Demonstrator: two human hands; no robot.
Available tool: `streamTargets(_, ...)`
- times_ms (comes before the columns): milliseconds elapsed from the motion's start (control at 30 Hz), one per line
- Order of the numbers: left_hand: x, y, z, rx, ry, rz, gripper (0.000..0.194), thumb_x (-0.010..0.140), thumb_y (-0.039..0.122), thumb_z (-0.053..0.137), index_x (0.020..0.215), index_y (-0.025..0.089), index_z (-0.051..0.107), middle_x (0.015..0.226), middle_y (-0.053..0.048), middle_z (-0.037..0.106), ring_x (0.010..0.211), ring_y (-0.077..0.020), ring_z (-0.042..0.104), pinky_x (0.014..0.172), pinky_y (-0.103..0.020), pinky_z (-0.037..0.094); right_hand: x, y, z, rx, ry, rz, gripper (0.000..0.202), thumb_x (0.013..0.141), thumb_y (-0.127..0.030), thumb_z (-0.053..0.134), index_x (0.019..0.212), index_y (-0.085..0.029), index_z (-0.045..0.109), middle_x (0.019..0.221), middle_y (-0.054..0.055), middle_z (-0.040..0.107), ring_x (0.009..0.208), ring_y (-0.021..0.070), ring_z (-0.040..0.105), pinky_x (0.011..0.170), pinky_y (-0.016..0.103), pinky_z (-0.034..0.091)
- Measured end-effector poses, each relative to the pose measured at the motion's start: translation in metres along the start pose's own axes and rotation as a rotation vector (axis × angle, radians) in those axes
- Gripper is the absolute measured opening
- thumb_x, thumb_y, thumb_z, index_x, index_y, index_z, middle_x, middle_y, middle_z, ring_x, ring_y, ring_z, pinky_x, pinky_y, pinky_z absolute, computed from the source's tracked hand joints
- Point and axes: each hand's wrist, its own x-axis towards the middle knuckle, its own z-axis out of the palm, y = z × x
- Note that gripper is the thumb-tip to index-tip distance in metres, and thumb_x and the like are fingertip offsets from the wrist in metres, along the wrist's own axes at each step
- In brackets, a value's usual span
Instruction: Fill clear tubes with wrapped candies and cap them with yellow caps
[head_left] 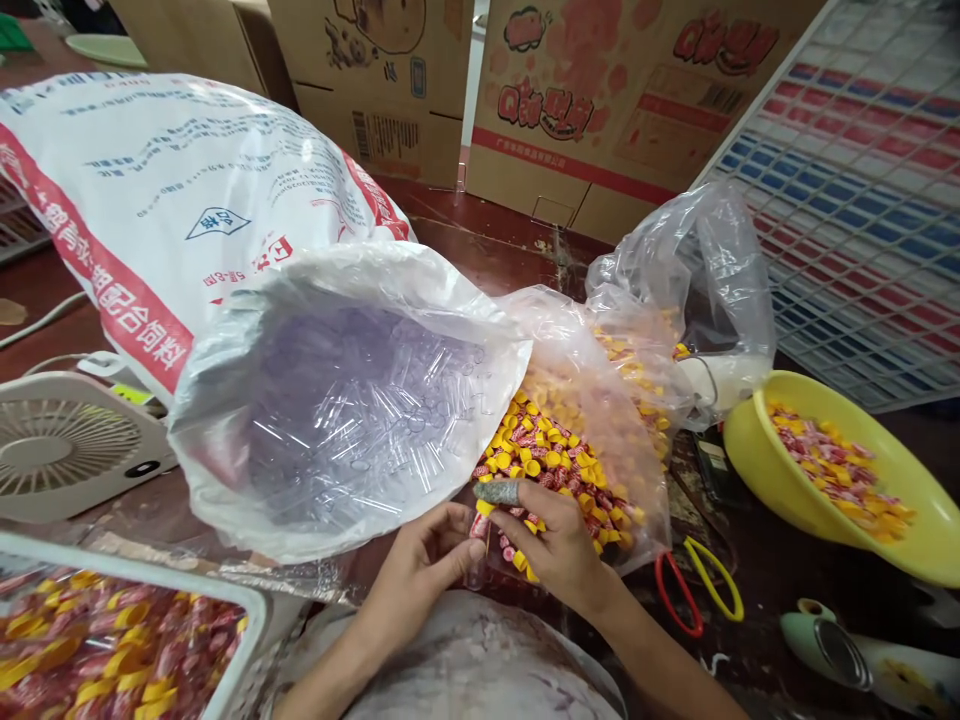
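Dark-red tabletop (pixel 487 250), cardboard boxes (pixel 570 110) behind, tilted wire rack (pixel 847 230), two hands (pixel 551 540)

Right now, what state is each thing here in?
Left hand: pinching small piece
Right hand: gripping its yellow end
White sack: open, tubes inside
Pinkish bag: open, candies showing
Yellow bowl: partly filled
White bin: filled
Scissors: handles apart
Fan: unclear if running

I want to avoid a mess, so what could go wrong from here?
The small piece between the left hand and right hand might slip. The sack gapes open just beyond the hands, so a bump could spill its clear tubes. The red and yellow handles, perhaps of scissors, lie near the right forearm and might get knocked.
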Motion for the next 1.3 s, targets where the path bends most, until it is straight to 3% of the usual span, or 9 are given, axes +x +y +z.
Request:
streamTargets(200, -0.002, -0.007, 0.005, -0.269, 0.085, -0.104, 0.037, 0.072, 0.042, 0.083, 0.084, 0.014, 0.063, 0.076, -0.001, 0.063, 0.069, -0.014, 0.062, 0.066, -0.025, 0.052, -0.013, 0.002, 0.017, -0.238, -0.121, -0.228, 0.065, 0.077, -0.042, 0.082, 0.128, -0.014, 0.053, 0.124, 0.017, 0.064, 0.121, 0.0313, 0.059, 0.106, 0.047, 0.049)
streamTargets(333, -0.002, -0.015, 0.01, -0.381, 0.041, -0.143, 0.039, 0.07, 0.04, 0.084, 0.09, 0.014, 0.062, 0.078, -0.001, 0.063, 0.067, -0.0134, 0.063, 0.067, -0.026, 0.051, -0.023, 0.007, 0.039, -0.313, -0.005, -0.217, 0.066, 0.072, -0.035, 0.085, 0.125, -0.015, 0.051, 0.115, 0.015, 0.064, 0.116, 0.0326, 0.06, 0.105, 0.052, 0.049)
streamTargets(433, -0.001, -0.013, 0.008, -0.309, 0.033, -0.138, 0.039, 0.066, 0.035, 0.084, 0.092, 0.016, 0.061, 0.076, 0.002, 0.06, 0.066, -0.0123, 0.058, 0.067, -0.026, 0.05, -0.022, 0.004, 0.041, -0.303, -0.105, -0.229, 0.071, 0.068, -0.039, 0.088, 0.125, -0.016, 0.052, 0.119, 0.015, 0.064, 0.121, 0.0334, 0.057, 0.109, 0.055, 0.044)
streamTargets(567, -0.008, 0.004, -0.02, 0.353, 0.15, 0.06, 0.015, 0.077, 0.029, 0.067, 0.074, 0.019, 0.056, 0.067, 0.004, 0.052, 0.063, -0.0128, 0.051, 0.06, -0.023, 0.042, -0.014, 0.013, 0.005, -0.342, -0.188, -0.158, 0.088, 0.071, -0.055, 0.084, 0.14, -0.015, 0.045, 0.138, 0.018, 0.057, 0.133, 0.0336, 0.05, 0.107, 0.049, 0.047)
streamTargets(700, -0.01, 0.028, -0.061, 1.312, 0.33, 0.193, 0.024, 0.087, 0.014, 0.043, 0.094, 0.022, 0.065, 0.091, -0.005, 0.063, 0.071, -0.0193, 0.061, 0.055, -0.027, 0.038, -0.011, 0.04, -0.037, -0.629, 0.151, 0.037, 0.016, 0.096, -0.031, 0.06, 0.106, -0.019, 0.063, 0.097, 0.01, 0.07, 0.093, 0.0273, 0.067, 0.08, 0.039, 0.055)
streamTargets(867, -0.004, 0.043, -0.059, 1.874, 0.155, 0.043, 0.037, 0.085, -0.001, 0.036, 0.092, 0.018, 0.067, 0.097, -0.01, 0.062, 0.061, -0.0209, 0.067, 0.047, -0.029, 0.039, -0.003, 0.059, -0.033, -0.864, -0.056, 0.005, 0.012, 0.092, -0.01, 0.061, 0.097, -0.019, 0.065, 0.1, 0.008, 0.071, 0.094, 0.0261, 0.065, 0.081, 0.037, 0.053)
streamTargets(1000, -0.006, 0.047, -0.044, 1.943, 0.092, -0.026, 0.038, 0.081, -0.008, 0.039, 0.092, 0.016, 0.066, 0.1, -0.011, 0.063, 0.067, -0.0227, 0.072, 0.049, -0.028, 0.042, 0.002, 0.067, -0.022, -0.89, -0.09, -0.01, 0.015, 0.092, -0.006, 0.059, 0.095, -0.019, 0.065, 0.098, 0.008, 0.071, 0.095, 0.0249, 0.066, 0.083, 0.036, 0.054)
streamTargets(1133, -0.009, 0.047, -0.051, 1.949, 0.055, -0.067, 0.043, 0.079, -0.01, 0.036, 0.095, 0.016, 0.066, 0.099, -0.011, 0.067, 0.079, -0.0263, 0.074, 0.053, -0.028, 0.046, -0.001, 0.065, -0.03, -0.692, 0.121, 0.032, 0.004, 0.092, -0.02, 0.065, 0.089, -0.018, 0.064, 0.091, 0.008, 0.072, 0.085, 0.025, 0.069, 0.073, 0.035, 0.056)
streamTargets(1300, -0.011, 0.046, -0.053, 1.428, 0.15, 0.11, 0.028, 0.091, 0.018, 0.051, 0.115, 0.024, 0.065, 0.107, -0.008, 0.074, 0.087, -0.0247, 0.073, 0.073, -0.032, 0.052, 0.0, 0.028, -0.022, -0.109, 0.327, 0.101, 0.024, 0.089, -0.04, 0.072, 0.101, -0.02, 0.066, 0.09, 0.005, 0.075, 0.08, 0.0214, 0.074, 0.075, 0.033, 0.06)
